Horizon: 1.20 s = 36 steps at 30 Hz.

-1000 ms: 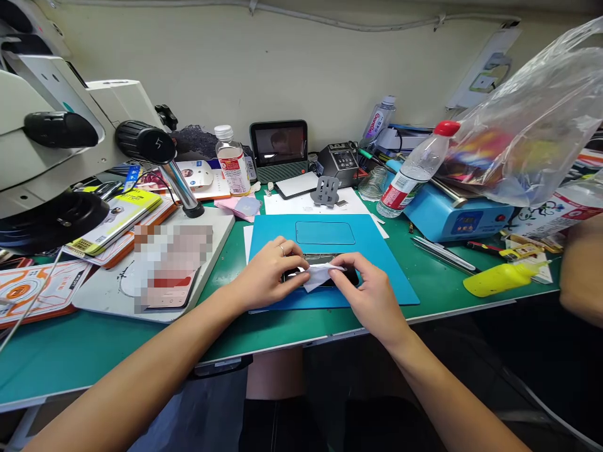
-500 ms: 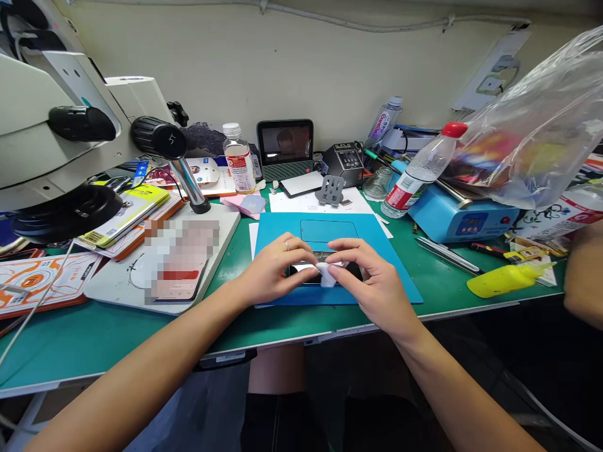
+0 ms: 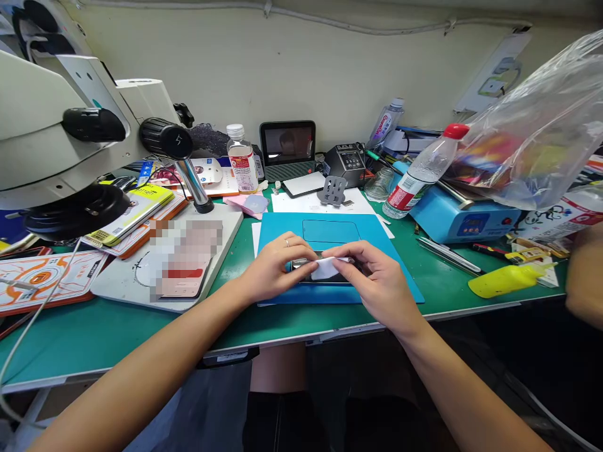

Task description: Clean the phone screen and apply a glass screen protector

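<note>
On the blue mat lies a dark smartphone, mostly covered by my hands. My left hand is closed round its left end, thumb along the near edge and fingers over the far edge. A white cloth, or perhaps a tissue, rests on the phone between both thumbs. My right hand pinches that cloth between thumb and fingers above the phone's right half.
To the left, a microscope overhangs boxes and another phone on its base. Behind stand a small screen and bottles. At right are tweezers, a yellow squeeze bottle, a blue machine and a person's arm.
The white cloth, crumpled before, now spreads flatter and wider across the phone. My right fingers have drawn closer together on it. The view has shifted slightly.
</note>
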{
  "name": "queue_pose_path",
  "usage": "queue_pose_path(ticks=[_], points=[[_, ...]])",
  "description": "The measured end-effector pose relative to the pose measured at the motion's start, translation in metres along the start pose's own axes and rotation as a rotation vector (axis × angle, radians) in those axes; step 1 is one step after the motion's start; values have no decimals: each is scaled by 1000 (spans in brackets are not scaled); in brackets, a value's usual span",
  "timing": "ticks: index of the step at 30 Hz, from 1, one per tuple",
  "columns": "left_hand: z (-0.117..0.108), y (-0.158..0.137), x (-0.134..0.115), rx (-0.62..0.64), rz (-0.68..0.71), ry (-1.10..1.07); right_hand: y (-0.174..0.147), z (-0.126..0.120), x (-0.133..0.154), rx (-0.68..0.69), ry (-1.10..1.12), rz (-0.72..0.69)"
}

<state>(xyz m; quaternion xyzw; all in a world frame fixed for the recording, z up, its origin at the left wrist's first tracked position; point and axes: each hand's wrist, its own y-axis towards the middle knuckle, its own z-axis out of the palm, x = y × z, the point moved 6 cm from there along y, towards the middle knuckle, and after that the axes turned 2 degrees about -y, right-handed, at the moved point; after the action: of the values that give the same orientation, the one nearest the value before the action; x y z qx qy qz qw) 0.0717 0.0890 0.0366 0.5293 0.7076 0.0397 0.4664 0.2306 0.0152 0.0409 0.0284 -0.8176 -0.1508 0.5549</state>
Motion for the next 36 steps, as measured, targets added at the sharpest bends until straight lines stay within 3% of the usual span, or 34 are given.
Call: queue_pose_path(ticks=[8,17,24,27,32,36], points=[[-8,1,9,-80,-142,-11,-7,-4,-16,-40,-145,78],[-12,1,1,-77,-36,64,-1,3,-3,9,-389,-123],[-14,1,-2,-126,18,85,8,3,1,-61,-394,-163],[-15,1,1,-165,11,128,19,6,4,-15,-381,-174],[-20,-1,1,-218,24,166,29,3,12,-35,-451,-334],[-14,0,-2,-56,53,177,13,8,1,80,-508,-407]])
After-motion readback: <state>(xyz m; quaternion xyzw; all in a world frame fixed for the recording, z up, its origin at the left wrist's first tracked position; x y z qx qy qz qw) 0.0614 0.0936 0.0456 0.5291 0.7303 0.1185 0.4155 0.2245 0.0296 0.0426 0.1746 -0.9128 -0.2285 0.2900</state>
